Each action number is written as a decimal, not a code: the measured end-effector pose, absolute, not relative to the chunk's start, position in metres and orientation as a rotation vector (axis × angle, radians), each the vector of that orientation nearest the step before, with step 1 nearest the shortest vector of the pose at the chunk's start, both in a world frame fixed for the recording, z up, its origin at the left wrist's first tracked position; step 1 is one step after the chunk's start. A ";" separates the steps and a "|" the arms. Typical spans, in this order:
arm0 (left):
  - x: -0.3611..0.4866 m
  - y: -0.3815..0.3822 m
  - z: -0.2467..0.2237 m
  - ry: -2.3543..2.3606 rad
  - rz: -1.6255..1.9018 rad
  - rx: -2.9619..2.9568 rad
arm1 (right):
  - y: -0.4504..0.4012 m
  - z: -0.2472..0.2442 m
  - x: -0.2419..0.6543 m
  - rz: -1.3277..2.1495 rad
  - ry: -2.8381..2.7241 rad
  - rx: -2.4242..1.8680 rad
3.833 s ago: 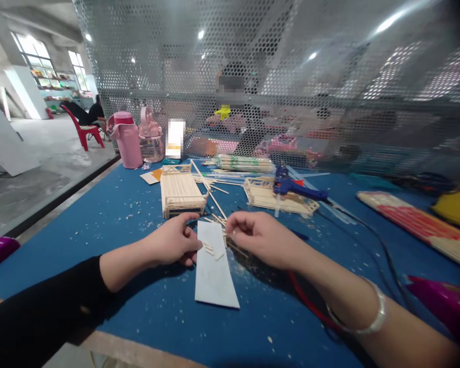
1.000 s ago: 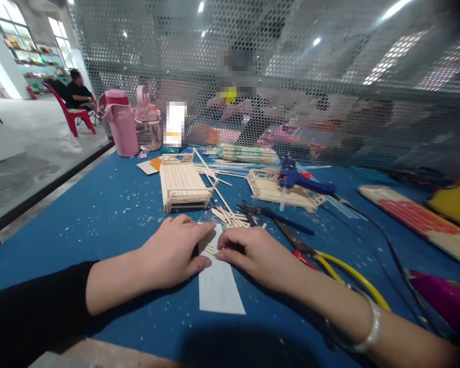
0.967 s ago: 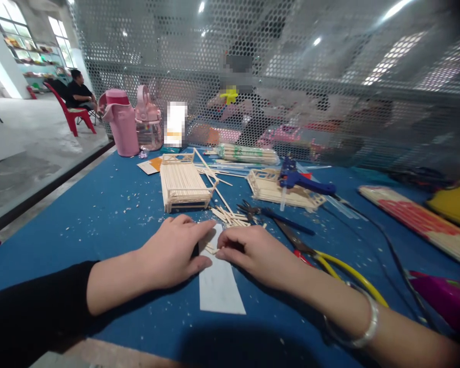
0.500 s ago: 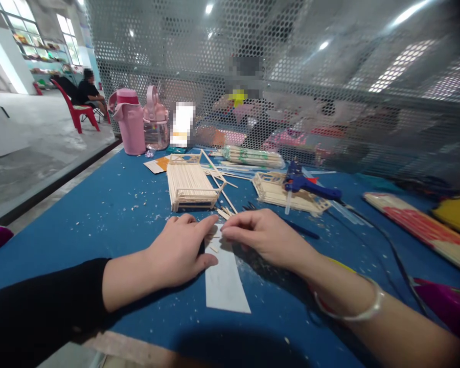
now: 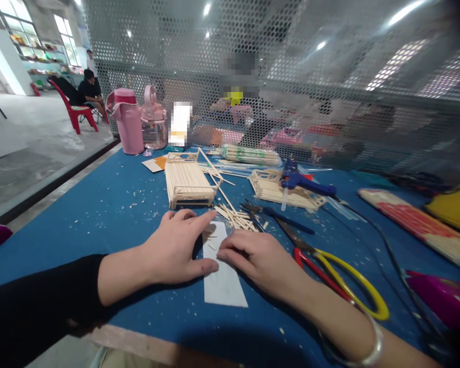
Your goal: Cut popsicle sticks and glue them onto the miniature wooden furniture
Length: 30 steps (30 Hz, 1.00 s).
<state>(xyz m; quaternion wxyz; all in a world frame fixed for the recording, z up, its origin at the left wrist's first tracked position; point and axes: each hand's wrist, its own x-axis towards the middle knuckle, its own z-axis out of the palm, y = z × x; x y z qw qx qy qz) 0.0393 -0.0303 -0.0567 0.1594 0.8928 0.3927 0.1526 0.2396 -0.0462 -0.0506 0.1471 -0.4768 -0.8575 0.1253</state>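
Observation:
A strip of white paper (image 5: 226, 283) lies on the blue table, with small stick pieces (image 5: 212, 246) on its upper part. My left hand (image 5: 176, 248) rests at the paper's left edge, thumb and forefinger spread apart around those pieces. Over the paper's right side, my right hand (image 5: 258, 258) has thumb and fingertips pinched together; whatever is between them is too small to make out. Just beyond the hands is a pile of short cut sticks (image 5: 237, 217). Behind it stands a small bed-shaped frame of wooden sticks (image 5: 189, 181).
Scissors (image 5: 339, 271) with red and yellow handles lie beside my right forearm, near dark-blue-handled pliers (image 5: 287, 220). A blue glue gun (image 5: 306, 184) rests on another stick frame (image 5: 266, 190). Pink bottles (image 5: 130, 125) stand at the back left before a perforated metal screen (image 5: 199, 61).
My right hand has moved down the paper towards me, uncovering the cut sticks, the pliers and the scissors. My left hand stays nearly in place.

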 end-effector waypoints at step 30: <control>0.044 -0.033 -0.056 0.829 1.053 2.756 | -0.049 -0.047 0.226 1.465 -1.462 -1.386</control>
